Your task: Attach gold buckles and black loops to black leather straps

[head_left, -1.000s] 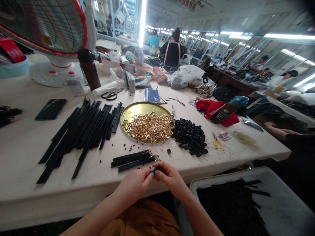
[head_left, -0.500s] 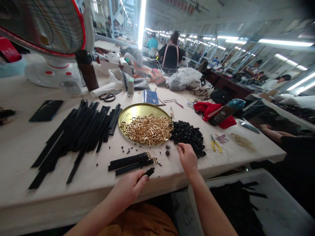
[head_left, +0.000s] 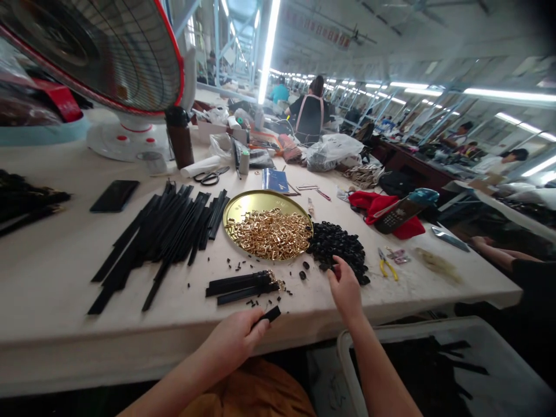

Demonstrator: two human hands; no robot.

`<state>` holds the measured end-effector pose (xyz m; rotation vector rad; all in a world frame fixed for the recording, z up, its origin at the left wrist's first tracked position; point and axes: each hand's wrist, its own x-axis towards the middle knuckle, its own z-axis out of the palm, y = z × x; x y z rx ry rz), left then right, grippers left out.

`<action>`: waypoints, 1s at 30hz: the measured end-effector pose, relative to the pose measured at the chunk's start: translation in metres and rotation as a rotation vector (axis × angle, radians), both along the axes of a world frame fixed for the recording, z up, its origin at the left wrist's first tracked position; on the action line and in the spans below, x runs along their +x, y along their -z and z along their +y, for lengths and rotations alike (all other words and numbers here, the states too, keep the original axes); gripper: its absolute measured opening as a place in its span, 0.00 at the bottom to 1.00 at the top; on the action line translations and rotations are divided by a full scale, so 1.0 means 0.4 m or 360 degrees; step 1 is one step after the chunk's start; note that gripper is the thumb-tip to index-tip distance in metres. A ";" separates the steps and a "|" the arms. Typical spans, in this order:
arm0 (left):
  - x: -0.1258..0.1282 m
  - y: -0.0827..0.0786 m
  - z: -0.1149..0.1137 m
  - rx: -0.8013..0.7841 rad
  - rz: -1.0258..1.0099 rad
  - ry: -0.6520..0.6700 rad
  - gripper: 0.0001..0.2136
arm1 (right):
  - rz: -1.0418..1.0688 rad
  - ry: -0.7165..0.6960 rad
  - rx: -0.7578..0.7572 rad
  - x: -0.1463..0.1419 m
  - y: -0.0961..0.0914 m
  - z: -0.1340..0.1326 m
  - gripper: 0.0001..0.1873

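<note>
My left hand point(head_left: 245, 329) is closed round a black strap point(head_left: 272, 314) near the table's front edge, with the strap's end poking out past the thumb. My right hand point(head_left: 347, 292) reaches to the front of a heap of small black loops point(head_left: 339, 246); thumb and index finger close on what looks like one small black loop. Beside the heap stands a round gold tray point(head_left: 234, 204) full of gold metal fittings point(head_left: 273, 231). Black straps with gold fittings point(head_left: 243, 284) lie between tray and left hand, with small black bits around them. Two loose loops point(head_left: 303, 275) rest left of my right fingers.
Long black straps point(head_left: 160, 231) are spread left of the tray. Scissors point(head_left: 211, 175), a phone point(head_left: 115, 196) and a fan point(head_left: 134, 133) are further back. Yellow-handled pliers point(head_left: 386, 266) and a red cloth point(head_left: 369, 205) lie right. Below is a bin point(head_left: 347, 353); a person's arm point(head_left: 495, 252) is at right.
The camera view has turned a little left. My right hand has moved rightward along the heap's front. The left hand with its strap has drawn slightly nearer the table edge.
</note>
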<state>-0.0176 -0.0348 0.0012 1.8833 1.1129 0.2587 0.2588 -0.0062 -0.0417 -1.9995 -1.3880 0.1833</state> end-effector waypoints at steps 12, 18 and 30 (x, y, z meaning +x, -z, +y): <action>0.039 -0.005 0.000 -0.0318 -0.0601 -0.0406 0.15 | 0.2612 -0.0471 0.0035 -0.319 -0.071 -0.101 0.11; 0.020 0.004 -0.004 -0.0178 -0.0587 -0.0427 0.15 | 0.2366 -0.0375 -0.0003 -0.315 -0.057 -0.113 0.10; 0.020 0.021 -0.004 0.0510 0.0187 -0.0344 0.14 | 0.2286 -0.0247 -0.0146 -0.323 -0.024 -0.112 0.15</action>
